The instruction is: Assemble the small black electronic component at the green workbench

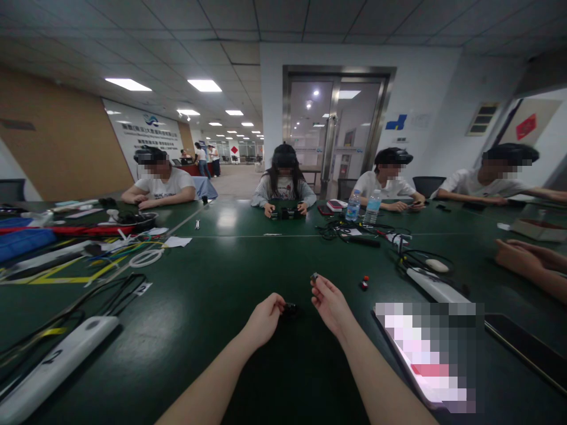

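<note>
My left hand [266,319] is closed, thumb against fingers, on a small black item [290,308] low over the green table. The item looks like a short bundle of cable, though its kind is hard to make out. To its right, my right hand [330,304] is raised a little, palm partly turned up. Its thumb and fingertips pinch a tiny grey piece [314,276], too small to name. The two hands are apart. A small red and black object [364,283] lies on the table right of my right hand.
A phone with a lit, blurred screen [420,360] lies beside my right forearm. White power strips [62,366] and black cables lie at both sides. Two water bottles [353,206] stand farther back. Several people sit around the table [212,265]; another person's hands [527,260] are at right.
</note>
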Tool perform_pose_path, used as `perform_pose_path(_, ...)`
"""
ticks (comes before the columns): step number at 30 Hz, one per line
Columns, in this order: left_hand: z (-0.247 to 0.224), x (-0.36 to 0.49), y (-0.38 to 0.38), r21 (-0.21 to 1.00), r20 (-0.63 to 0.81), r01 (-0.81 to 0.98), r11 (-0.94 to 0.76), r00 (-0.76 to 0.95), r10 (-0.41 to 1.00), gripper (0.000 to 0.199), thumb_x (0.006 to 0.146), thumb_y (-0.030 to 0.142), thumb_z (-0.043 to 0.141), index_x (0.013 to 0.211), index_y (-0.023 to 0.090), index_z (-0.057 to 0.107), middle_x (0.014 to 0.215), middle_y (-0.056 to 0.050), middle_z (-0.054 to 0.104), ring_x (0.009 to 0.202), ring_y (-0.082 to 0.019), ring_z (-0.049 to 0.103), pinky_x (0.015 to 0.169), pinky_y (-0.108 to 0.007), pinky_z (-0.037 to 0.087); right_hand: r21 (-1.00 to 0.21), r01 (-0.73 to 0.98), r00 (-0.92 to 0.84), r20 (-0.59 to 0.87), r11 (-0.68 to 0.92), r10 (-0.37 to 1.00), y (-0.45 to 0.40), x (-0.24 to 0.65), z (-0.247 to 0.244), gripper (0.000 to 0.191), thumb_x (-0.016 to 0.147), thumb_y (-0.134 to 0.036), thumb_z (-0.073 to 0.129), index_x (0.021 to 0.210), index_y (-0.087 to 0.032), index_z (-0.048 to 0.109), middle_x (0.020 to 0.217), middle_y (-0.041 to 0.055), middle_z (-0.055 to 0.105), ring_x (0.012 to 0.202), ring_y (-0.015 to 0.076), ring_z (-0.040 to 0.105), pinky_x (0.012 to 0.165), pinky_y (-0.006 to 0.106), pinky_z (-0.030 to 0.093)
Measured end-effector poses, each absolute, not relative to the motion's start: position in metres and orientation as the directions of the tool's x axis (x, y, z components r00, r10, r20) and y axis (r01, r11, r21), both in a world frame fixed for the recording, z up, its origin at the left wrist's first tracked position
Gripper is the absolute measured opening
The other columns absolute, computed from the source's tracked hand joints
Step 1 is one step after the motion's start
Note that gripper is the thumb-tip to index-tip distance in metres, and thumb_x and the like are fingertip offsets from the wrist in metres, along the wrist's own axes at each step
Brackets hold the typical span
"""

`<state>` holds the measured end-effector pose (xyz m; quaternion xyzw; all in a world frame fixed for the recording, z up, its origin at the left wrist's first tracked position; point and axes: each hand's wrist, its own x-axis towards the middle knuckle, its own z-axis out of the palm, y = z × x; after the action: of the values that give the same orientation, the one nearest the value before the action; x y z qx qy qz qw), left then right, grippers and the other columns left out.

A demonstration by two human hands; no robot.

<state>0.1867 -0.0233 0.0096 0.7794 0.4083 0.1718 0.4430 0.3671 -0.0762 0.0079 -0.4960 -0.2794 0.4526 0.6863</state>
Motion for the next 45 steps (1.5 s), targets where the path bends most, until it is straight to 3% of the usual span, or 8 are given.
perform_pose_path(13, 0.007, 0.189, -0.022, 0.816, -0.075, 0.495, -0.3, 0.605, 0.793, 0.027, 0.081, 0.024, 0.026, 0.093, 0.019, 0.05, 0.09, -0.003, 0.057, 0.079, -0.012, 0.052, 0.067, -0.023, 0.04, -0.931, -0.345, 0.454, -0.052, 0.122, 0.889, -0.077, 0.368, 0.008, 0.034, 0.066, -0.043, 0.061, 0.095, -0.026, 0.057, 0.09, 0.0023, 0.062, 0.073, 0.0162, 0.058, 0.059, 0.028, 0.045)
perform_pose_path(21, 0.012, 0.187, -0.024, 0.799, -0.044, 0.502, -0.331, 0.598, 0.8, 0.034, 0.083, 0.04, 0.027, 0.1, 0.022, 0.049, 0.089, -0.002, 0.057, 0.076, -0.013, 0.052, 0.064, -0.023, 0.039, -0.985, -0.162, 0.427, -0.013, 0.062, 0.904, -0.076, 0.36, 0.006, 0.036, 0.064, -0.039, 0.063, 0.098, -0.027, 0.058, 0.093, 0.0016, 0.062, 0.074, 0.0158, 0.054, 0.06, 0.028, 0.041)
perform_pose_path(27, 0.014, 0.188, -0.025, 0.812, -0.011, 0.473, -0.343, 0.599, 0.801, 0.032, 0.082, 0.04, 0.029, 0.099, 0.023, 0.051, 0.089, -0.001, 0.058, 0.079, -0.013, 0.053, 0.068, -0.024, 0.04, -0.991, -0.125, 0.414, -0.016, 0.039, 0.91, -0.078, 0.354, 0.011, 0.031, 0.063, -0.034, 0.065, 0.09, -0.021, 0.06, 0.086, 0.0029, 0.061, 0.072, 0.0152, 0.052, 0.061, 0.027, 0.039)
perform_pose_path(45, 0.016, 0.187, -0.026, 0.803, -0.017, 0.491, -0.338, 0.585, 0.811, 0.04, 0.081, 0.045, 0.028, 0.101, 0.023, 0.055, 0.09, -0.002, 0.059, 0.078, -0.015, 0.053, 0.069, -0.026, 0.041, -0.999, 0.028, 0.26, 0.049, 0.043, 0.964, -0.08, 0.35, 0.01, 0.03, 0.066, -0.036, 0.062, 0.092, -0.021, 0.06, 0.086, 0.0031, 0.063, 0.079, 0.0179, 0.055, 0.069, 0.031, 0.042)
